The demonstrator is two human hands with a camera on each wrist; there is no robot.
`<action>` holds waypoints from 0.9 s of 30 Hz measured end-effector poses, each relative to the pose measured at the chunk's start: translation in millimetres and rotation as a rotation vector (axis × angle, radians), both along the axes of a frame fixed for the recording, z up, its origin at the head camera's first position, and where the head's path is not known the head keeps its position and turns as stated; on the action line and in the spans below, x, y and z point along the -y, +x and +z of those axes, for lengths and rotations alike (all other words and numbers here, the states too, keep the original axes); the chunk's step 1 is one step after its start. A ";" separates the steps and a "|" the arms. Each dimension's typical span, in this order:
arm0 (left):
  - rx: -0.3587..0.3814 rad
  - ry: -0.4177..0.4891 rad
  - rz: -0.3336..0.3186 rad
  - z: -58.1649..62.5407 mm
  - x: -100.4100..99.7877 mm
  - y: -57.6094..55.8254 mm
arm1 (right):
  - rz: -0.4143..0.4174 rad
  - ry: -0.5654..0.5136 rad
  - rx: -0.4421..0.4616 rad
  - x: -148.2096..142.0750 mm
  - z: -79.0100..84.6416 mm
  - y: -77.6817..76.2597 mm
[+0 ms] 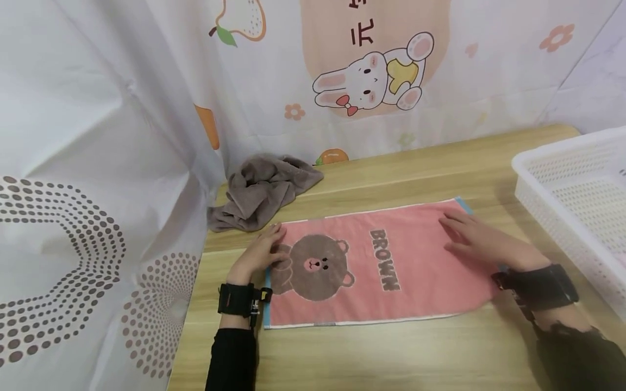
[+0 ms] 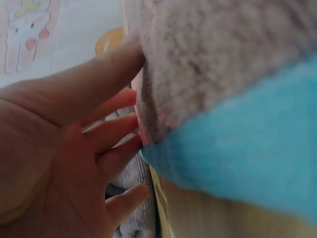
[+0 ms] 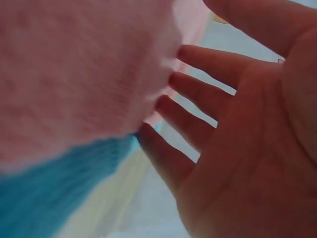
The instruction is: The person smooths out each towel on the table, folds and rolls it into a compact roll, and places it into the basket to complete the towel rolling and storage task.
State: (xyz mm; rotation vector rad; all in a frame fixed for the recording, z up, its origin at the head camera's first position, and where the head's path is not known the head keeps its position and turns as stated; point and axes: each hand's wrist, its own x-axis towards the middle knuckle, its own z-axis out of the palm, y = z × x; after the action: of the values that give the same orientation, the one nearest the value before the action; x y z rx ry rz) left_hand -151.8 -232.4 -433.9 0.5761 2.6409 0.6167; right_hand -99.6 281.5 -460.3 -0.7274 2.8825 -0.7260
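Observation:
A pink towel (image 1: 420, 255) with a brown bear, the word BROWN and blue end bands lies spread on the table. At its left end my left hand (image 1: 259, 252) touches the bear end near the far corner. In the left wrist view the left thumb and fingertips meet the cloth beside the blue band (image 2: 247, 144). Toward the other end my right hand (image 1: 481, 241) rests its fingertips on the pink cloth near the far right corner. Seen from the right wrist, the fingers (image 3: 208, 67) are nearly straight and spread, their tips against the towel.
A crumpled grey-brown cloth (image 1: 264, 187) lies behind the towel's left end, by the curtain (image 1: 274, 81). To the right stands a white plastic basket (image 1: 552, 201) close to my right forearm. The wooden table (image 1: 381, 358) runs back to the curtain.

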 end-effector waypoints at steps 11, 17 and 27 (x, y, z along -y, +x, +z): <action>-0.128 0.066 0.145 1.1 7.7 -16.8 | -0.024 -0.020 -0.224 -2.4 5.9 -45.8; -0.190 0.032 0.189 -0.6 5.1 -28.5 | -0.104 0.102 -0.015 -19.5 12.8 -71.9; -0.144 0.018 0.193 -1.9 4.3 -39.0 | -0.141 -0.008 0.204 -31.7 10.2 -84.8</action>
State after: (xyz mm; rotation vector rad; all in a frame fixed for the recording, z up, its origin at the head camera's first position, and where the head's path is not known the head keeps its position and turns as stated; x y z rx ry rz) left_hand -190.8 -236.6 -435.9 0.3867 2.8519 0.6788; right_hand -184.4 313.2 -450.2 -0.4263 2.7653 -0.7777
